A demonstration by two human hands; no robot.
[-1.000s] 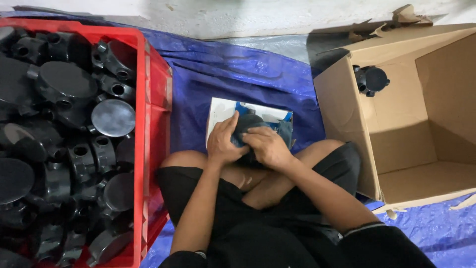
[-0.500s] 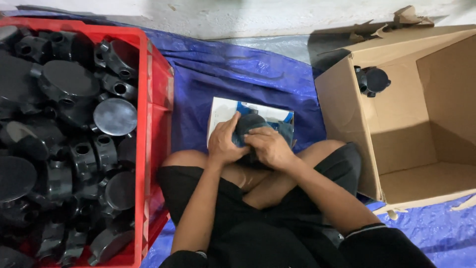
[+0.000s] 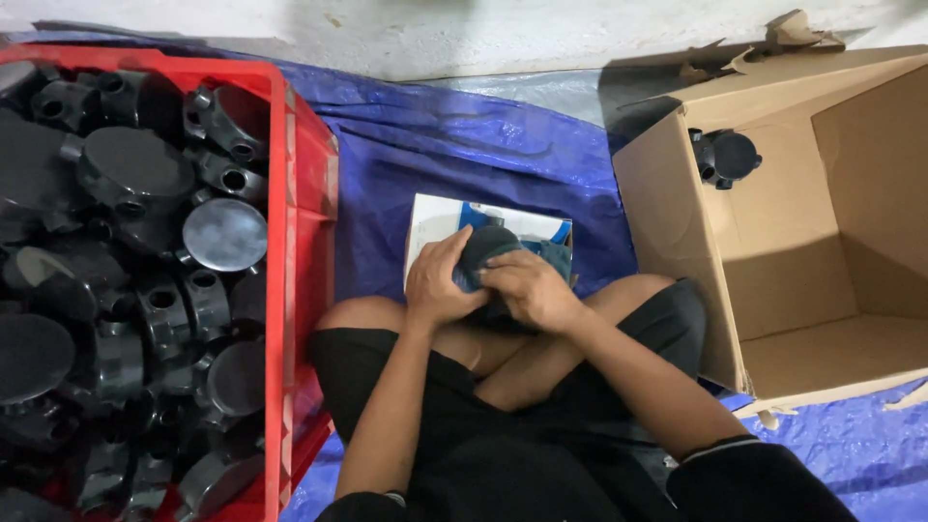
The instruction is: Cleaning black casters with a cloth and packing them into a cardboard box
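Both hands meet over the lap. My left hand (image 3: pixel 440 285) wraps the near-left side of a round black plastic junction fitting (image 3: pixel 486 246); my right hand (image 3: pixel 527 290) covers its near-right side, fingers curled over the rim. Each grip is closed on the fitting. The fitting sits directly above a small white-and-blue printed carton (image 3: pixel 435 217), which lies on the blue tarpaulin (image 3: pixel 464 145) just beyond the knuckles. I cannot tell whether the fitting touches the carton.

Judgement: the fitting appears to be going into the carton. To do this well I would keep both grips low on the fitting's sides, hold it level, and steady the carton with the fingertips so it does not slide.

Left of the left hand stands a red plastic crate (image 3: pixel 309 193) full of similar black fittings. Right of the right hand, an open brown cardboard box (image 3: pixel 677 251) lies on its side.
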